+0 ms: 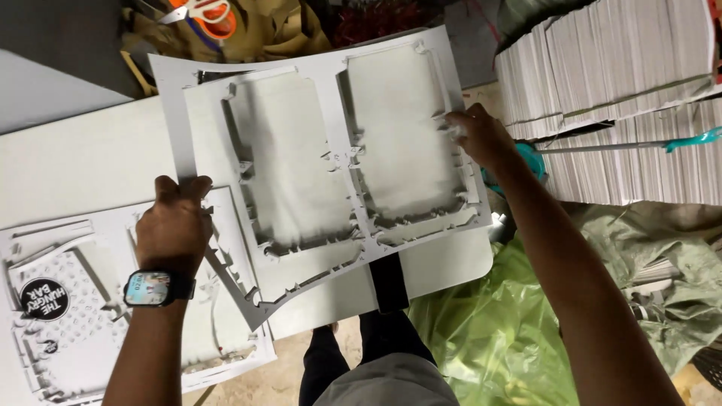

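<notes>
Orange-handled scissors (203, 15) sit at 11 o'clock, a tall paper stack (624, 83) at 2, green plastic sheeting (489, 331) at 5. The die-cut white cardboard sheet (331, 150) lies mid-table; left hand (174, 225) pinches its 8 o'clock edge, right hand (481, 135) probably grips the 3 o'clock edge.

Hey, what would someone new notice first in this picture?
Probably the big white die-cut card frame with two cut-out openings, held mid-frame by the left hand and right hand. Next, the tall stack of white sheets at upper right, and orange-handled scissors top left.
</notes>
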